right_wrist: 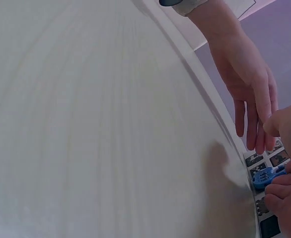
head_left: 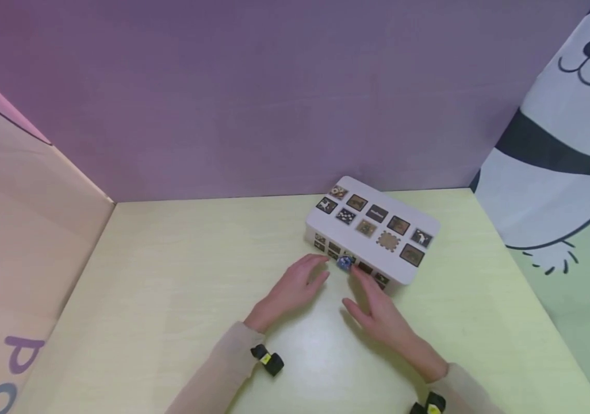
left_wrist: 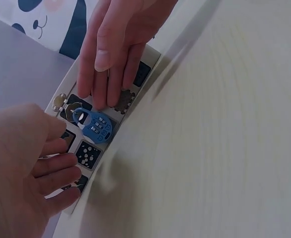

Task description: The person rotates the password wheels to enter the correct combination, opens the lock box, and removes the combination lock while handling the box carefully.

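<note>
A white box [head_left: 364,230] printed with small dark pictures lies at an angle near the table's back edge. On its front side hangs a blue combination padlock [left_wrist: 96,127], its shackle through a metal clasp [left_wrist: 66,104]. My left hand [head_left: 297,283] is at the padlock's left, fingers extended and slightly bent, holding nothing. From the right, my right hand [head_left: 380,313] reaches to the box's front with fingers extended beside the padlock. In the right wrist view the right hand's fingers partly cover the box; whether they touch it I cannot tell.
A pale wooden table [head_left: 171,299] carries the box. Behind it rises a purple cloth wall [head_left: 274,103]. Printed panels stand at both sides, the right panel [head_left: 559,167] with a cartoon animal. Black straps with yellow marks [head_left: 269,359] sit on both wrists.
</note>
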Available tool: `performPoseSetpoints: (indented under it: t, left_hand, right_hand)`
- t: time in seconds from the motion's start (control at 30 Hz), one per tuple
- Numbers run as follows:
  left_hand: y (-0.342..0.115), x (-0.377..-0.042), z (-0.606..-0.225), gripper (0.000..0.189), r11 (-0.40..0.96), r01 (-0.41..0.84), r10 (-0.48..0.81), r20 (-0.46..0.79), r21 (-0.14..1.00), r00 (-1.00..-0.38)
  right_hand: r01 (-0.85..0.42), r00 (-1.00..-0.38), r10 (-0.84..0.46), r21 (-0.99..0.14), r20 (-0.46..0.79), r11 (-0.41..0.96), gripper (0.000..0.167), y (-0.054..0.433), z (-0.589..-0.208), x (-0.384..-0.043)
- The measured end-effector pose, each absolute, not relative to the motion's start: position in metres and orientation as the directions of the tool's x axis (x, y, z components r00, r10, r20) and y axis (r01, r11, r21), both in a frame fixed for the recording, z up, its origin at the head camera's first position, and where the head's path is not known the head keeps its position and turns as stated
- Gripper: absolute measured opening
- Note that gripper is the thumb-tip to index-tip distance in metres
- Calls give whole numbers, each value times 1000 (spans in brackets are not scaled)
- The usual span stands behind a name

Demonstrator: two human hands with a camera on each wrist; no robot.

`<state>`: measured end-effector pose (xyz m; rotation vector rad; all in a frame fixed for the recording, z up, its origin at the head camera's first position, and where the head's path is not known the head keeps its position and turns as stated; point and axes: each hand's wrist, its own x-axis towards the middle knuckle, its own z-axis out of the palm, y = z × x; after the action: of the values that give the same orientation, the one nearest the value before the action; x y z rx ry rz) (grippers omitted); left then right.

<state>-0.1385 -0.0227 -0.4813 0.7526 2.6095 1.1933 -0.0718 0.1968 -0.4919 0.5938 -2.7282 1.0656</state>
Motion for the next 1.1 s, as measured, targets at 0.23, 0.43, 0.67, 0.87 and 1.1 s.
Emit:
performPoseSetpoints:
  t: [0.23, 0.43, 0.67, 0.87, 1.1]
  left_hand:
    - [-16, -144, -478, 40, 530, 344, 514, 29, 775, -857]
    - [-12, -149, -476, 41, 542, 333, 523, 0, 771, -852]
    - [-8, -154, -477, 42, 540, 302, 530, -39, 785, -847]
    - [-4, -156, -479, 41, 513, 256, 532, -70, 819, -844]
    - [-3, -157, -480, 38, 495, 217, 515, -83, 842, -853]
  right_hand:
    - [-305, -950, -258, -704, 177, 641, 72, 195, -491, -72]
    - [-271, -959, -236, -751, 156, 602, 69, 195, -493, -74]
    - [-233, -967, -219, -801, 131, 551, 67, 194, -495, -76]
    - [-191, -974, -209, -820, 89, 540, 67, 193, -493, -77]
    - [-167, -976, -206, -836, 65, 523, 65, 192, -490, -78]
